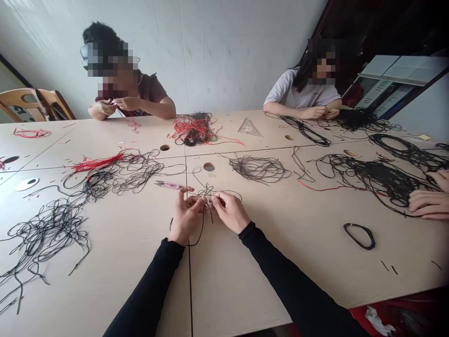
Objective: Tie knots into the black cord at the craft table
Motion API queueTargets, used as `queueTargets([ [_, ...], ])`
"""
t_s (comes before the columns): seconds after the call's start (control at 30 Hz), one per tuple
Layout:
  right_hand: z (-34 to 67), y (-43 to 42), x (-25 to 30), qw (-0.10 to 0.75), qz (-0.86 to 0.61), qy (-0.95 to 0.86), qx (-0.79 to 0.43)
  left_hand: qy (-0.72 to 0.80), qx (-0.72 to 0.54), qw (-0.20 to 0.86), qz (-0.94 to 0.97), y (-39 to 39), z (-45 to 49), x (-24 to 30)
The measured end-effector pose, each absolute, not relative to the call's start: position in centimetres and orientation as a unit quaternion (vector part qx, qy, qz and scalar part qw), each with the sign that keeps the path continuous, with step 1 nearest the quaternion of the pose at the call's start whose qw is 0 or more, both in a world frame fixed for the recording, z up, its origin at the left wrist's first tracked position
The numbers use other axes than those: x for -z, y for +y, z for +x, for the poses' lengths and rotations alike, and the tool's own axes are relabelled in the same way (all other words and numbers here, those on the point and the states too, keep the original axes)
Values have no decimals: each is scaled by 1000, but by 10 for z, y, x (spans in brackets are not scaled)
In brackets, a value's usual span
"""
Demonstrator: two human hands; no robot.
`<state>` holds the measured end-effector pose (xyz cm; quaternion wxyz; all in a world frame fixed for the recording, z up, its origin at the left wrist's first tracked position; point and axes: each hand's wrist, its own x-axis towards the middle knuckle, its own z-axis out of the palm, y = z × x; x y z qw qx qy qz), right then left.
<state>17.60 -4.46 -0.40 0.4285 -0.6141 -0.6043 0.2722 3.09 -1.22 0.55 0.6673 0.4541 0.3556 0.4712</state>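
Both my hands meet over the middle of the table, pinching one thin black cord [202, 229] between thumbs and forefingers. My left hand [187, 213] is closed on it, with a loop hanging below toward the table seam. My right hand [229, 210] pinches the cord close to the left fingertips. Short ends dangle between the hands, and more loops spread out just beyond the fingers. The exact knot at the fingertips is too small to make out. Just past my left hand lie pink-handled thread snips [168, 185].
Tangled black cords [45, 229] lie at left, beside a red cord bundle [98, 161]. A coiled black cord [259, 168] sits ahead. Two people work across the table [273, 281]; another person's hands [428, 201] rest at right by a black cord pile [379, 175]. A clear triangle ruler [249, 127] lies farther back.
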Motion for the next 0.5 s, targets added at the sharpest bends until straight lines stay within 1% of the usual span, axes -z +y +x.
queueTargets([
  [0.27, 175, -45, -2, 416, -622, -596, -291, 354, -463, 641, 499, -12, 32, -5],
  [0.43, 176, -43, -1, 463, -617, -565, -293, 357, -462, 627, 516, -13, 33, -5],
  [0.5, 178, -41, 2, 479, -615, -539, -320, 357, -464, 624, 517, -13, 33, -5],
])
